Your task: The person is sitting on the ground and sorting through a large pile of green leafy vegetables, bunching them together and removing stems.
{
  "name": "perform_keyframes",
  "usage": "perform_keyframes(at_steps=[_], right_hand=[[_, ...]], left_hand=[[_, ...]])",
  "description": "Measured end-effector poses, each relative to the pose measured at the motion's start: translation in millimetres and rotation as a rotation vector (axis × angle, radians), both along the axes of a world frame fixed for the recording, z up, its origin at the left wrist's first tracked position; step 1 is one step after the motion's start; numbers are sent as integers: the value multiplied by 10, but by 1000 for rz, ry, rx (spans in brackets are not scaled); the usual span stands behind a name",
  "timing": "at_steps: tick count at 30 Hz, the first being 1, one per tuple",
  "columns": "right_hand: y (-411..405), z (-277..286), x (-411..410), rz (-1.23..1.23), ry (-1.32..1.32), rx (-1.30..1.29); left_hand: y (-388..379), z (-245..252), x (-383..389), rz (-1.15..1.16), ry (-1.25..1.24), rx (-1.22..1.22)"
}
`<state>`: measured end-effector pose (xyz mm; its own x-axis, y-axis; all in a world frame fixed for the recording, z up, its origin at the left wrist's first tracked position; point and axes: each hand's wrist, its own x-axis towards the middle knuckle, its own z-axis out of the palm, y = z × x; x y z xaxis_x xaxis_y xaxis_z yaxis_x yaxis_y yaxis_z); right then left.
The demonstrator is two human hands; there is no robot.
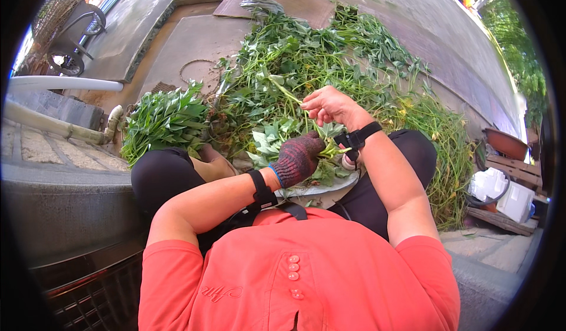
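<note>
My left hand [300, 158], in a dark red and grey knitted glove, grips a bunch of leafy green stems. The bunch's leaves [269, 141] spread out to the left, and its cut-looking stem ends [338, 151] stick out to the right. Just above it, my bare right hand [331, 105] pinches a pale green stem [285, 91] between thumb and fingers. A large heap of leafy vines [309, 61], apparently sweet potato vines, covers the ground before me. Beside my left knee lies a tidier pile of leafy greens [163, 121].
A wheelbarrow [73, 30] stands far left, above a white pipe [66, 82] and a bamboo pole [53, 123]. At right are a brown basin [506, 143] and a white foam box [515, 202]. A dark plastic crate [97, 295] sits at lower left.
</note>
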<state>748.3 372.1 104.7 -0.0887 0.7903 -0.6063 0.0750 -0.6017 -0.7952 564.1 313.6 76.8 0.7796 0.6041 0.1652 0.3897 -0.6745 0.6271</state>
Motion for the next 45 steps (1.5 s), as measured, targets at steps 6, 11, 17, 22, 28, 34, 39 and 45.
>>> perform_keyframes(at_steps=[6,11,17,22,28,34,39,45], right_hand=[[-133,-650,-125,217,-496,-8],[-197,179,15,-265,-85,296],[-363,927,350,-316,86,402],[-413,996,289,-361,123,445],[-379,1056,-124,-203,458,460],[-382,793,-278,-179,611,319],[-392,805,-258,-220,444,362],[-508,828,-141,-285,360,435]], left_hand=[[-98,18,-130,-164,-86,-72],[91,276,-204,203,-366,-1036],[995,302,-476,639,-708,-1052],[1272,723,-440,600,-748,-1128],[1596,895,-350,409,-1012,-1192],[1364,845,-62,37,-1076,-1401],[1467,754,-178,174,-754,-1259],[1918,412,-519,772,-750,-1175]])
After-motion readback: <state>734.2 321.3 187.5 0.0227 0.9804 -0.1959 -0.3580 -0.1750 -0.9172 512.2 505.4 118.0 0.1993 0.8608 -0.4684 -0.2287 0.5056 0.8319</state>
